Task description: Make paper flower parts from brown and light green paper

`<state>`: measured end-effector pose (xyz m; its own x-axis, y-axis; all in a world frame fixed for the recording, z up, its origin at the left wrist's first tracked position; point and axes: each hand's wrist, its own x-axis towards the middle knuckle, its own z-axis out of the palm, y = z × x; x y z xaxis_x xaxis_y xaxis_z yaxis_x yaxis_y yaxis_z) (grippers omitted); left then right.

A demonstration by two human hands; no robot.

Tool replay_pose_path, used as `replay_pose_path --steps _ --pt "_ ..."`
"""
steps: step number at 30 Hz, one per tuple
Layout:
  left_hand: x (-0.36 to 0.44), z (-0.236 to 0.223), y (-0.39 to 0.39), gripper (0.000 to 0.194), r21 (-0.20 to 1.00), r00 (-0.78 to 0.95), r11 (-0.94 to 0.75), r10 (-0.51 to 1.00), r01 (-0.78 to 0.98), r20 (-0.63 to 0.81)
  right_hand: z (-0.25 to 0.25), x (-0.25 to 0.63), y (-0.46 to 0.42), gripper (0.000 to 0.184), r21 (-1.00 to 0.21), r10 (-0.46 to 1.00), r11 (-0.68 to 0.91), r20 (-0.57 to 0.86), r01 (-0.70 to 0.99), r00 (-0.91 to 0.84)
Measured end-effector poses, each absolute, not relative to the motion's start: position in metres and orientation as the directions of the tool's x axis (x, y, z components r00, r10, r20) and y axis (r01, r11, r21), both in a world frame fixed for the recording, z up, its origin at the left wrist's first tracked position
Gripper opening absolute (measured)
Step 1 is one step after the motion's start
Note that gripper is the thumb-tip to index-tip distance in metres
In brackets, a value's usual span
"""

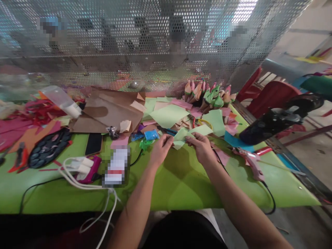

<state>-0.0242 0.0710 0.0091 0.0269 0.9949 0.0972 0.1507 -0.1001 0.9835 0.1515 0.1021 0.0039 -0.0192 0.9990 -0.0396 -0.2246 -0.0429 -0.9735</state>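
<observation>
Between my two hands I hold a small piece of light green paper (181,135) above the green tabletop (181,186). The fingertips of my left hand (163,147) pinch its left edge. My right hand (201,145) pinches the right side with thumb and forefinger. Just beyond lie larger light green sheets (168,116) and scissors with yellow and red handles (204,122). Blue packets (151,135) and a green packet (147,144) are near my left hand. Folded paper cones in pink, green and brown (204,95) stand bunched at the back.
A pink glue gun (252,160) and a dark bottle (267,128) lie at right. To the left are a phone with a lit screen (116,166), a dark phone (93,144), a magenta power strip (89,169) with white cables and brown paper (111,107). A perforated metal screen (155,62) stands behind.
</observation>
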Motion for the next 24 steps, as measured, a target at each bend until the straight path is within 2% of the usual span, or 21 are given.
replay_pose_path --steps 6,11,15,24 --pt "-0.0238 0.0072 0.0727 0.027 0.961 0.030 -0.099 0.995 0.258 0.095 0.0014 0.1449 0.0988 0.034 -0.995 0.989 -0.030 -0.016 -0.094 -0.149" --pt "-0.0259 0.0062 0.0749 0.026 0.949 -0.013 -0.111 0.993 0.294 0.120 -0.0004 0.1469 0.1016 0.035 -0.995 0.996 0.008 0.017 -0.096 -0.089" --pt "-0.0247 0.0068 0.0740 0.025 0.952 -0.025 -0.148 0.987 0.268 0.160 -0.0021 0.1471 0.1018 0.037 -0.997 0.991 0.022 0.032 -0.074 -0.128" --pt "-0.0250 0.0090 0.0736 0.035 0.981 -0.049 -0.109 0.992 0.160 0.118 0.0026 0.1460 0.0994 0.030 -0.995 0.992 0.021 0.033 -0.094 -0.126"
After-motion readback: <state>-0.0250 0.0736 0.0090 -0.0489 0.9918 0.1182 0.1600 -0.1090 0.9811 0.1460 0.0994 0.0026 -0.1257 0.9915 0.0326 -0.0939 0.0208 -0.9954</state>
